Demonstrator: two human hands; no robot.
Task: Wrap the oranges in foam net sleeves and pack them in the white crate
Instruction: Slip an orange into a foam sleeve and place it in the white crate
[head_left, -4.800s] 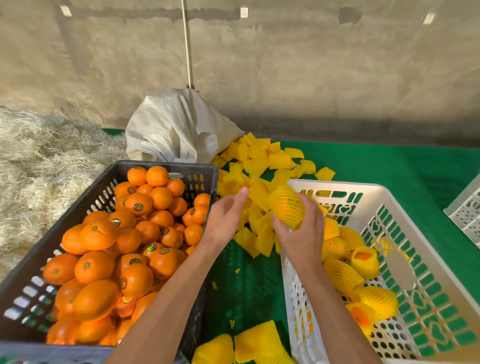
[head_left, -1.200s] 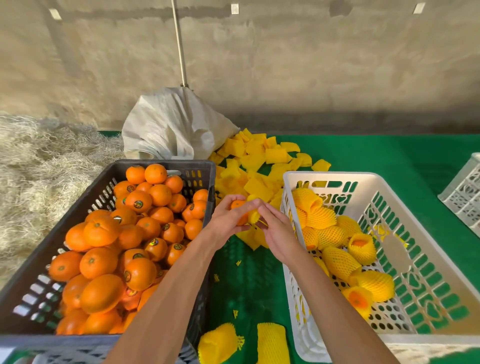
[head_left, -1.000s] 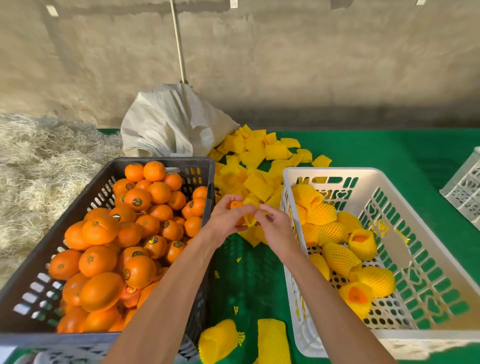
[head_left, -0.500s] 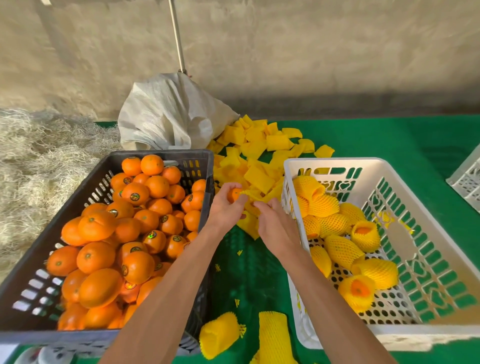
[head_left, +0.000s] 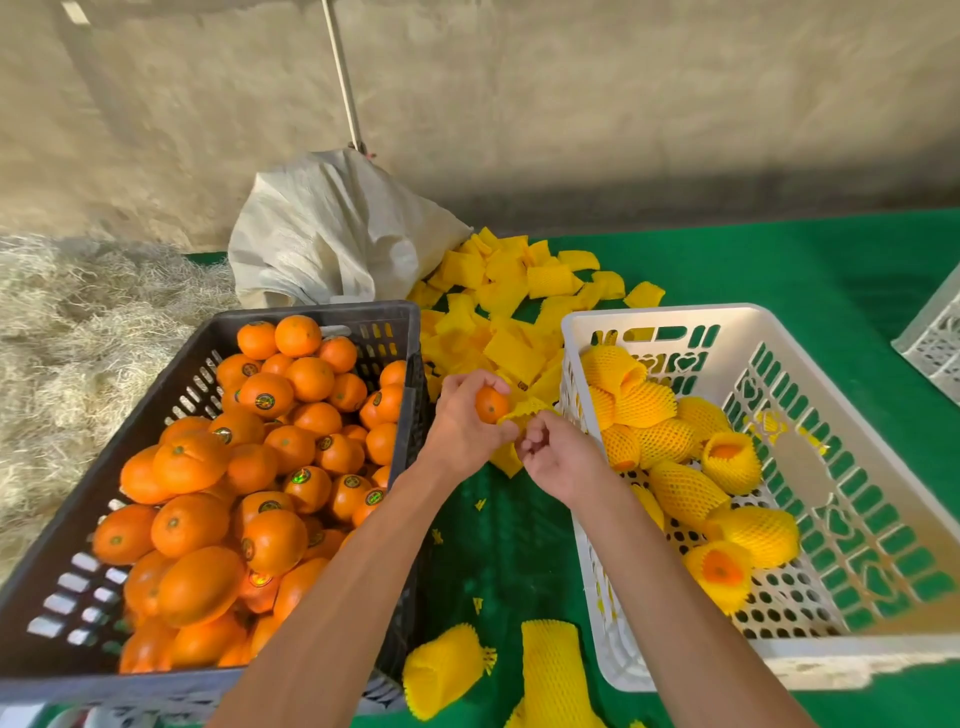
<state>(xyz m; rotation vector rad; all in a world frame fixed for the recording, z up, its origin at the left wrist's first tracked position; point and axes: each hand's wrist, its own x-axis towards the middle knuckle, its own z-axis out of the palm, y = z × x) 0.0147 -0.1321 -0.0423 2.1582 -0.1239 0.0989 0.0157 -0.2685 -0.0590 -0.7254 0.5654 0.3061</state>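
Note:
My left hand (head_left: 460, 423) grips a small orange (head_left: 491, 404) between the two crates. Just right of it, my right hand (head_left: 558, 454) pinches a yellow foam net sleeve (head_left: 525, 408) whose open end touches the orange. The dark crate (head_left: 78, 545) on the left is piled with bare oranges (head_left: 270, 457). On the right, the white crate (head_left: 831, 405) holds several sleeved oranges (head_left: 675, 457) along its left and near side. Loose sleeves lie in a yellow heap (head_left: 511, 312) behind my hands.
A white woven sack (head_left: 332, 234) slumps behind the dark crate, with straw (head_left: 78, 338) to the left. Two sleeves (head_left: 498, 670) lie on the green cloth (head_left: 779, 260) near me. Another white crate's corner (head_left: 935, 332) shows at the right edge.
Earlier my right hand put a wrapped orange in the white crate. Since then my left hand took a small orange, my right a sleeve, and both came together.

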